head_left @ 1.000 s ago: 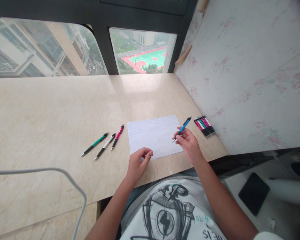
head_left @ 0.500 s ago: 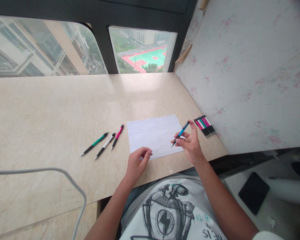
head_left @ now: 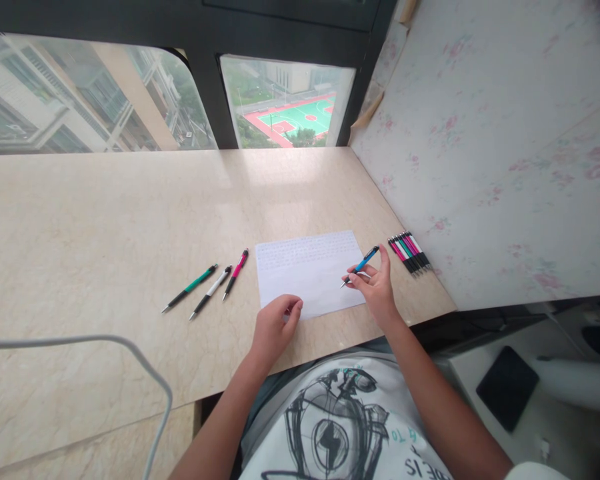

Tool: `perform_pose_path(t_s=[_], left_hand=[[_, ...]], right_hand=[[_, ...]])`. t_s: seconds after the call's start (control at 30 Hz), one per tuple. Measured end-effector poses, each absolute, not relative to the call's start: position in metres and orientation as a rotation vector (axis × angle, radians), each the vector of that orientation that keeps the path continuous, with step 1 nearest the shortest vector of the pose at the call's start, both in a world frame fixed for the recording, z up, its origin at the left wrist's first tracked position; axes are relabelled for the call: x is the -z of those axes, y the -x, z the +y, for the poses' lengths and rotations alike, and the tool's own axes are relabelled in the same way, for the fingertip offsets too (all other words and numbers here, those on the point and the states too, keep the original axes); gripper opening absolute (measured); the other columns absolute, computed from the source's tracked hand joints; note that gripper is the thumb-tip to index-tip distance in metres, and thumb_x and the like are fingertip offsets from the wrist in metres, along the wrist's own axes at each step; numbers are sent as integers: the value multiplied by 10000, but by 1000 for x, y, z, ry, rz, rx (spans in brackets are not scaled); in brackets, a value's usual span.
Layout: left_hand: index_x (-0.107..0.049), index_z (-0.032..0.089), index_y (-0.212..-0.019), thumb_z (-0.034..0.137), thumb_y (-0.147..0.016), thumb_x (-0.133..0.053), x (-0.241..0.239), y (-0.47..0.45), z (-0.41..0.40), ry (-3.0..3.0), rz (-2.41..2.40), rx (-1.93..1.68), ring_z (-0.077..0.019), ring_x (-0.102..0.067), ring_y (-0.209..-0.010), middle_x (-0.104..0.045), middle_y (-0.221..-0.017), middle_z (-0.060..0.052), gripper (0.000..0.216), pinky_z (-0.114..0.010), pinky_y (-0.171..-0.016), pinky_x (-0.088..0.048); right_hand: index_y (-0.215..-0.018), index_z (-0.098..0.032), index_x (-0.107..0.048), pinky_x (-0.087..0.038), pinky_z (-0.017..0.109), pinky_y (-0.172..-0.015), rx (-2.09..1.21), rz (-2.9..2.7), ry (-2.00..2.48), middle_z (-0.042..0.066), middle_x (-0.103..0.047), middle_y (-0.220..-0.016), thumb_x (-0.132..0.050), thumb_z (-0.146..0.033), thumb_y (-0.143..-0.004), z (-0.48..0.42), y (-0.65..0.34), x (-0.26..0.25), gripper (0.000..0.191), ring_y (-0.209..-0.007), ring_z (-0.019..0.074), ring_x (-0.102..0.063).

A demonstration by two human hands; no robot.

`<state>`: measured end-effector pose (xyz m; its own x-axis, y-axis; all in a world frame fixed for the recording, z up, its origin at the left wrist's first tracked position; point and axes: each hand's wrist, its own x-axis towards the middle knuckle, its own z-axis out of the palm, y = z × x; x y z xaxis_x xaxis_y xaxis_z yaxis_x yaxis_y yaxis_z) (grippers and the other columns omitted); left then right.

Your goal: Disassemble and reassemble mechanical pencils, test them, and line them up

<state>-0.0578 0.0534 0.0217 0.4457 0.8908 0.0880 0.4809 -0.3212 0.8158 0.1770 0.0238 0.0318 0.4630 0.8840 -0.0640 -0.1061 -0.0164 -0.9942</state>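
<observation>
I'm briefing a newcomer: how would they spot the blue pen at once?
Find the paper on the table. At its right edge, the right hand holds the blue pen. The other pens lie on the table; only this blue one is held.

Gray cable (head_left: 30, 344) (curved), floral wallpaper (head_left: 480, 167)

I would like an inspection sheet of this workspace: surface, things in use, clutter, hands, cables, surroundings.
Surface: beige, marble-patterned table, glossy.
Things in use: blue-and-black pen; white rectangular paper sheet with writing across its far part.
Clutter: green-and-black pen, white-and-black pen, pink-and-black pen, loose left of the sheet; close row of multicoloured pens to its right.
Hands: right hand grips the blue-and-black pen, tip over the sheet; left hand loosely curled at the sheet's near edge.
Cables: grey, curved cord, lower left.
Surroundings: dark-framed glass window ahead; white floral-papered wall at right.
</observation>
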Motion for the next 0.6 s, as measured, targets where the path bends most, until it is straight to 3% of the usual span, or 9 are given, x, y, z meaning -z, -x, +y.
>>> perform_pose_path(t_s=[0.27,0.6], left_hand=[[-625,208,-1036,175,-899,-480,-12,52,51,-2393,1105,-667,-246,-586,-973,-663,-1074,-94,203,-396,-869,-460],[-653,217,-962,168,-874,-505,-11,51,52,-2451,1095,-643,-250,-573,-967,-638,-1088,-103,179,-403,-841,-468]], right_hand=[[-1476,-335,-66,-588,323,-676,-967,-738,1367,-16,-659,-906,-749,-334,-711,25,-178,-18,1026,-747,172,-698],[-1490,-319,-35,-595,337,-683,-989,-735,1380,-17,-660,-878,-773,-366,-690,26,-178,-16,1090,-738,183,-706]])
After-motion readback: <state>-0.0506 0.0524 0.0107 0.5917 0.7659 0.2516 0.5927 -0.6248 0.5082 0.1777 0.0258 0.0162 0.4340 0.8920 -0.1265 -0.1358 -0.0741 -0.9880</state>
